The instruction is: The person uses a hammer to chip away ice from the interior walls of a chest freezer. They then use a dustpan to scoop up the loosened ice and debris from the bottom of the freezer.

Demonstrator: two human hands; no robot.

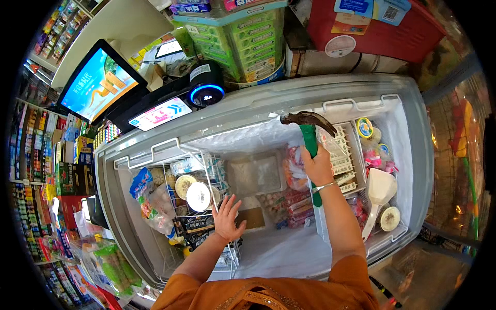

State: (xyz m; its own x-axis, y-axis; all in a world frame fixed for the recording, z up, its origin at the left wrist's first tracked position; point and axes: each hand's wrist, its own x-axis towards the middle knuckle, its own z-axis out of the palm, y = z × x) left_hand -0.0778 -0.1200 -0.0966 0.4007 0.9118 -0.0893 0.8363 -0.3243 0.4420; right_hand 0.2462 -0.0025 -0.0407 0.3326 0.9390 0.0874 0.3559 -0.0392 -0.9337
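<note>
My right hand [321, 167] grips the green handle of a claw hammer [309, 135]. The hammer's dark, worn head is raised near the frosted back wall [248, 135] of a chest freezer [267, 99], with white ice at its face end. My left hand [228, 221] has its fingers spread at the right side of a white wire basket [207, 170]; whether it rests on the wire is hard to tell. That basket holds round tubs [198, 196] and black coconut-labelled packets [195, 228]. Bagged frozen food [296, 205] lies on the freezer floor between my hands.
On the right stand a box of wrapped ice bars [343, 170], a white plastic scoop [381, 188] and a tub [390, 218]. Behind the freezer rim are a payment terminal [205, 87], a screen [101, 83] and a chewing gum display [248, 46]. Stocked shelves [35, 155] line the left.
</note>
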